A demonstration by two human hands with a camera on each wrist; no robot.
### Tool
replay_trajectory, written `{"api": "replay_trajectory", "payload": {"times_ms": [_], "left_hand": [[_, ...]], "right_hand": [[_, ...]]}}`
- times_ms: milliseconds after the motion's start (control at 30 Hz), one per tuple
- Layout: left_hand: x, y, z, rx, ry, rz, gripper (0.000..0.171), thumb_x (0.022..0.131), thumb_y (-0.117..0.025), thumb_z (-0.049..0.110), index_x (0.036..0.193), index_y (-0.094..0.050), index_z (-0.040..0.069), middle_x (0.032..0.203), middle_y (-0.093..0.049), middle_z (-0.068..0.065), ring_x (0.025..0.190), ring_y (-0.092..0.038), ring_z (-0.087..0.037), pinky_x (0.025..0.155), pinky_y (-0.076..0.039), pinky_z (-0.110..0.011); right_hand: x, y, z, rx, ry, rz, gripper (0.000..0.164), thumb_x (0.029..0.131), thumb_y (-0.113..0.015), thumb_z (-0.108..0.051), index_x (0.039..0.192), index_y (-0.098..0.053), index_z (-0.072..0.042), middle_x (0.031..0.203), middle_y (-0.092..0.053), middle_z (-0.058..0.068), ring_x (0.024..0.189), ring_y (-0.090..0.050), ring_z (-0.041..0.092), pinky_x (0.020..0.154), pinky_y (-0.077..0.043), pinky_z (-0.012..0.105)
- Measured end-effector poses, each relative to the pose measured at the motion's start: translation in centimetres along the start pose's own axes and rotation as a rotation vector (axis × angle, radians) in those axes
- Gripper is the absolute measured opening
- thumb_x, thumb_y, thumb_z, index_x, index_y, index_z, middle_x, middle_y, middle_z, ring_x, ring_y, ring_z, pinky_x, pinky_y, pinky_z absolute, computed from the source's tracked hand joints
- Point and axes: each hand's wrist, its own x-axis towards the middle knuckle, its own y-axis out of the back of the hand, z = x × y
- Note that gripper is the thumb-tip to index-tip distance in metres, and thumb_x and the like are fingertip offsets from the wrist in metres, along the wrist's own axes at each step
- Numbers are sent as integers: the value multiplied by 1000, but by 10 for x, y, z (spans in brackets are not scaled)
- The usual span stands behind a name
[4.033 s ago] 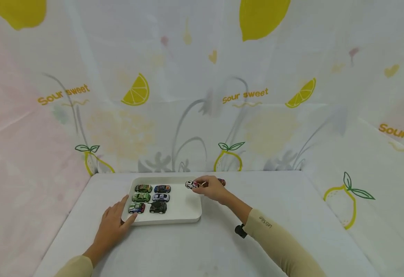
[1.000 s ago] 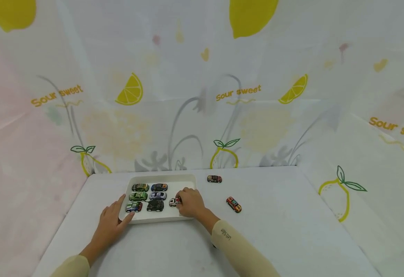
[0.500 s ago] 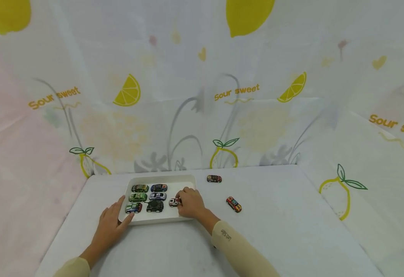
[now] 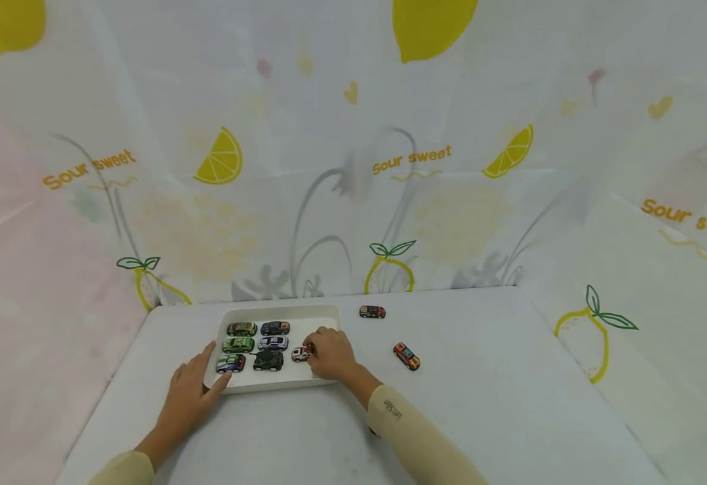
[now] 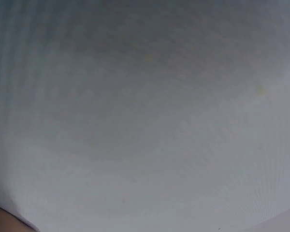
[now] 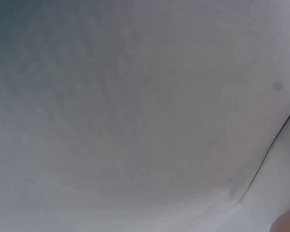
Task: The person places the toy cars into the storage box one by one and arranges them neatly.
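Note:
In the head view a white tray [image 4: 323, 312] holds several small toy cars in rows. My right hand [image 4: 332, 353] reaches over the tray's right part and pinches a white toy car [image 4: 299, 353], whose right end the fingers hide. Left of that car sits a dark green toy tank [image 4: 268, 360]. My left hand [image 4: 188, 389] lies at the tray's left front corner with fingers spread along the rim, the thumb close to a green, white and blue toy car [image 4: 230, 363]. Both wrist views show mostly blurred white surface.
On the white table [image 4: 481, 377], right of the tray, lie a dark red toy car [image 4: 372, 311] near the back and an orange-red toy car [image 4: 407, 356] nearer the front. A lemon-print sheet [image 4: 305, 148] rises behind the table's back edge.
Four seconds ago the right hand held the white car at the tray's right rim; it then brought it left and down beside the tank. Over the last second both hands have stayed put.

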Motion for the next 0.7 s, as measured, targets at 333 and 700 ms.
{"api": "replay_trajectory", "payload": {"times_ms": [333, 700], "left_hand": [[3, 3, -2, 4, -10, 5, 74, 87, -57, 41, 146, -25, 10, 129, -46, -28, 120, -40, -43, 98, -22, -61], [0, -2, -2, 2, 3, -3, 75, 87, -57, 42, 146, -23, 10, 131, -46, -28, 120, -39, -44, 99, -22, -61]], "right_hand": [[5, 1, -4, -27, -17, -25, 24, 78, -65, -23, 102, -64, -26, 91, -57, -9, 82, -51, 9, 71, -38, 25], [-2, 0, 0, -26, 22, 4, 26, 77, -65, -22, 102, -64, -24, 93, -58, -8, 84, -52, 10, 71, -39, 25]]}}
